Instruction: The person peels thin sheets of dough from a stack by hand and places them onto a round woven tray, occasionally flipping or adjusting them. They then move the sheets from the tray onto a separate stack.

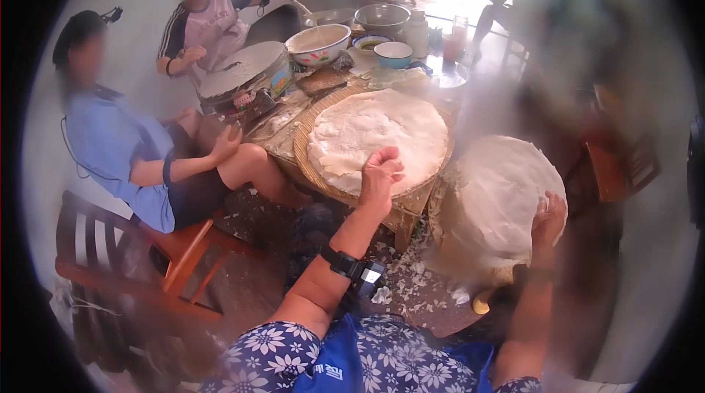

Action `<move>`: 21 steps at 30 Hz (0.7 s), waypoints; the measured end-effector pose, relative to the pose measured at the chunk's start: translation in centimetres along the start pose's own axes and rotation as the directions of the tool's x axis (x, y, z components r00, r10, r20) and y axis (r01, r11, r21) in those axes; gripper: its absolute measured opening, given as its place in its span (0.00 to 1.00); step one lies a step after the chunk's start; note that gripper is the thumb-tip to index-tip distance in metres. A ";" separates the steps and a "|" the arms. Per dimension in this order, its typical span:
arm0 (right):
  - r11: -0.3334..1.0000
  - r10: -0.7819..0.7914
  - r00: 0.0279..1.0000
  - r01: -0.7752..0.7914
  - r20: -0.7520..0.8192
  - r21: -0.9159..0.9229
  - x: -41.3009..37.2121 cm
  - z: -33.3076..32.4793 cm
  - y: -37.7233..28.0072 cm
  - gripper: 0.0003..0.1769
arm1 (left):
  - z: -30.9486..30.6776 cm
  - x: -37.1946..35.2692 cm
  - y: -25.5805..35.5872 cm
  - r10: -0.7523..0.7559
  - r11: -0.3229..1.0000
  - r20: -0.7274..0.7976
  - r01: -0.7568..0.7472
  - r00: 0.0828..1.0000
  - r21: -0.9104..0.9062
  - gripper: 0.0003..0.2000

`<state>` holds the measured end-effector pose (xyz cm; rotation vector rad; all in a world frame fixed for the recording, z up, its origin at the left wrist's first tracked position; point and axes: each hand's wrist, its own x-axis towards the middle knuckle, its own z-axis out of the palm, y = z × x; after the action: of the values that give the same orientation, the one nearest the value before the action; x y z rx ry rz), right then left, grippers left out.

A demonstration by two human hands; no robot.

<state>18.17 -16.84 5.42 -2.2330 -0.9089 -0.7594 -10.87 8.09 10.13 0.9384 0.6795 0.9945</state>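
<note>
My left hand (382,171) is over the near part of a stack of thin pale flatbreads (393,121) on a round woven tray (302,145). Its fingers are curled in, and what they may hold is hidden. A flap of the top sheet lies folded just left of it. My right hand (548,221) is at the right edge of a second pale round flatbread stack (499,195), lower and to the right. Its fingers are bent over the rim of the top sheet; haze softens their outline there.
Behind the tray stand a floral basin (317,46) of batter, a steel bowl (382,18) and a blue bowl (393,55). At left, two seated people flank a round griddle (244,68); one holds a ladle (301,8). A wooden chair (183,261) stands near left. Scraps litter the floor.
</note>
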 end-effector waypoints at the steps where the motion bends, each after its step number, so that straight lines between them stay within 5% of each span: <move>1: 0.999 -0.028 1.000 0.028 -0.003 0.047 0.0 0.0 -0.8 0.12 | -1.1 0.8 0.5 0.035 0.999 -0.043 -0.037 0.998 -0.027 0.11; 5: 0.966 -0.047 0.993 0.018 0.104 0.258 -1.1 0.6 -4.9 0.10 | -6.3 3.8 1.5 0.320 0.947 -0.298 -0.306 0.899 0.093 0.15; 10: 0.742 0.006 0.916 -0.273 0.402 0.612 -2.3 1.4 -13.0 0.07 | -10.4 4.0 3.5 0.386 0.920 -0.419 -0.378 0.822 0.105 0.22; 11: 0.597 0.043 0.858 -0.433 0.512 0.676 -2.2 1.3 -14.7 0.08 | -11.0 4.2 3.5 0.399 0.912 -0.437 -0.400 0.806 0.095 0.22; 16: 0.359 0.005 0.631 -0.725 0.775 0.588 -0.2 2.8 -19.7 0.11 | -13.8 5.1 3.5 0.282 0.954 -0.451 -0.296 0.847 0.042 0.23; 21: 0.379 0.116 0.525 -0.808 0.843 0.451 0.6 4.4 -22.0 0.13 | -14.7 5.4 4.0 0.216 0.971 -0.434 -0.241 0.875 -0.002 0.22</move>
<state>3.19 -0.71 9.86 -1.6374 -0.5552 0.8329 -22.42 18.88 6.76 0.7641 0.9184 1.4511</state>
